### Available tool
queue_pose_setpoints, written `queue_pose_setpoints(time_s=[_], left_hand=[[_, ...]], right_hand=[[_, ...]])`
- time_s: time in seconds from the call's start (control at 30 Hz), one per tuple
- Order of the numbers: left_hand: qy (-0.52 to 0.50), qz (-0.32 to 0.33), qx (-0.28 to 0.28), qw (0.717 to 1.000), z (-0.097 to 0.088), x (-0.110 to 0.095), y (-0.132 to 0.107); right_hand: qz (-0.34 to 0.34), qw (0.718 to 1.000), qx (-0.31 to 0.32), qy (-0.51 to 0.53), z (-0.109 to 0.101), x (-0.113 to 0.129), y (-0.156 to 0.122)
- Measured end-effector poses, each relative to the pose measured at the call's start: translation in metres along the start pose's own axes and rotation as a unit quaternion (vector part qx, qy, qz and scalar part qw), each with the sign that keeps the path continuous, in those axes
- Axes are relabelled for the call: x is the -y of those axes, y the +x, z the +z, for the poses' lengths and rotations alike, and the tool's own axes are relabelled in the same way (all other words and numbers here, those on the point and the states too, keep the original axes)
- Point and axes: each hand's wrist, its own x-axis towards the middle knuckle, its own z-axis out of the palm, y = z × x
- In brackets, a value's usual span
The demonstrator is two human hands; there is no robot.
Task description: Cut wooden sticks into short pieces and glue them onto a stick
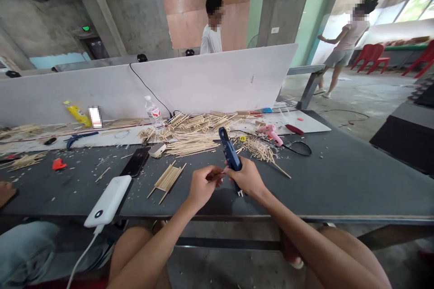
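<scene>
My right hand (247,178) is wrapped around a blue glue gun (230,153) whose body points up and away from me. Its tip hangs down near the table's front edge. My left hand (202,186) is pinched on a thin wooden stick (219,175) right beside the gun. A small raft of glued sticks (167,178) lies on the dark table (339,180) just left of my left hand. Heaps of loose sticks (195,133) lie farther back.
A white power bank (108,201) with a cable and a black phone (135,161) lie at the left. A pink glue gun (271,134), a water bottle (154,112) and a white partition board (210,81) stand behind. Two people stand in the background. Another person's hand (6,191) shows at far left.
</scene>
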Motion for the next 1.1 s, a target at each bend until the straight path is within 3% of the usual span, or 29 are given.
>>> queue_pose_setpoints(time_s=[0.1,0.2,0.37,0.47,0.63,0.83,1.1], left_hand=[[0.029,0.002,-0.009,1.000,-0.005,0.007,0.006],[0.138,0.030,-0.011,0.990,-0.011,0.014,0.012],[0.323,0.038,0.089,0.942,-0.013,0.017,0.012],[0.351,0.031,0.116,0.929,-0.009,0.016,0.011],[0.352,0.029,0.106,0.930,-0.005,0.018,0.013],[0.337,0.020,0.126,0.933,-0.007,0.021,0.015],[0.235,0.007,0.091,0.968,-0.011,0.028,0.010]], right_hand=[[0.003,1.000,-0.022,-0.002,-0.005,0.002,0.006],[-0.006,0.997,-0.070,-0.010,-0.021,0.005,0.012],[0.034,0.992,-0.119,0.018,-0.057,-0.001,0.012],[0.050,0.989,-0.135,0.033,-0.074,-0.013,0.008],[0.069,0.985,-0.155,0.034,-0.088,-0.030,0.006],[0.057,0.990,-0.131,0.014,-0.087,-0.021,0.008],[0.056,0.996,-0.054,-0.044,-0.057,-0.005,0.007]])
